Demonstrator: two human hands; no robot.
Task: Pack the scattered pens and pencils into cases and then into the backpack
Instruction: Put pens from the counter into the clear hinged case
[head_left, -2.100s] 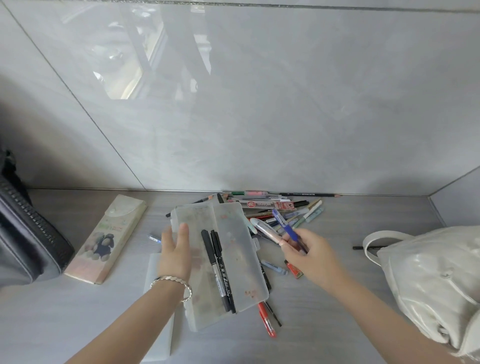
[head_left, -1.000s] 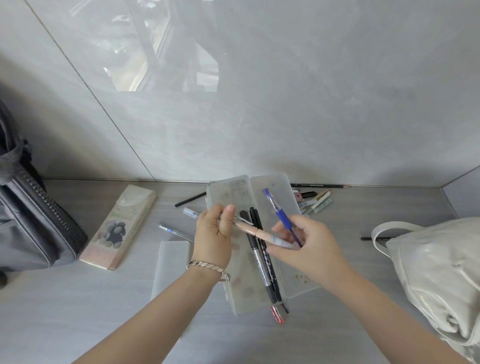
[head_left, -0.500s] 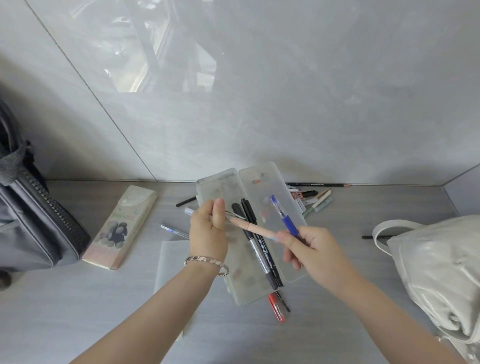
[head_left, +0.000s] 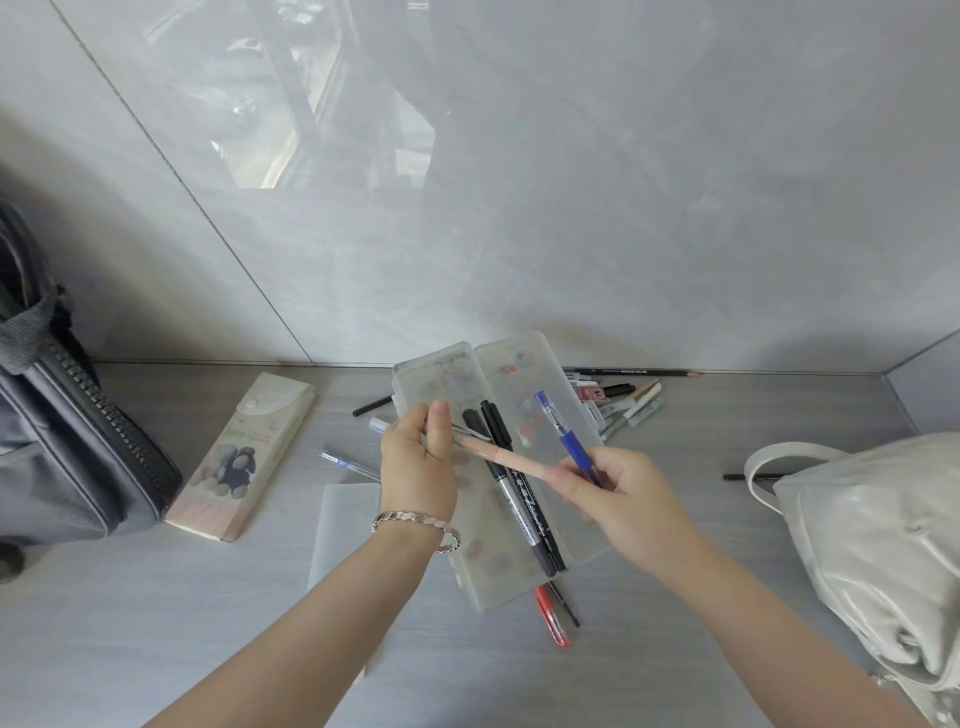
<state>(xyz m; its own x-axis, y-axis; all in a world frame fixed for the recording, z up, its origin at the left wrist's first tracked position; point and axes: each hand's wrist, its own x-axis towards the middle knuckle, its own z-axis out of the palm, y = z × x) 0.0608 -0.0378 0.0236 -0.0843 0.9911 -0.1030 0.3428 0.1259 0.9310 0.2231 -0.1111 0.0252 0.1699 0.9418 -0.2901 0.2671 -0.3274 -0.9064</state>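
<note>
Two markers (head_left: 524, 499) in case (head_left: 540, 387); left hand (head_left: 415, 462) pinches pink pen (head_left: 511, 460), right hand (head_left: 631, 493) grips blue pen (head_left: 563, 439); 1 o'clock pile (head_left: 631, 408) unpacked.

Your worktop (head_left: 156, 649) is pale grey with faint wood grain. The frosted clear case (head_left: 470, 566) carries two black markers (head_left: 511, 488). You see a blue pen (head_left: 566, 441), a peach-pink pen (head_left: 511, 460) and a red pen (head_left: 551, 616). Left edge: cream case (head_left: 244, 452) printed with a dark animal, dark grey bag (head_left: 62, 441). Right edge: off-white bag (head_left: 883, 530).
</note>
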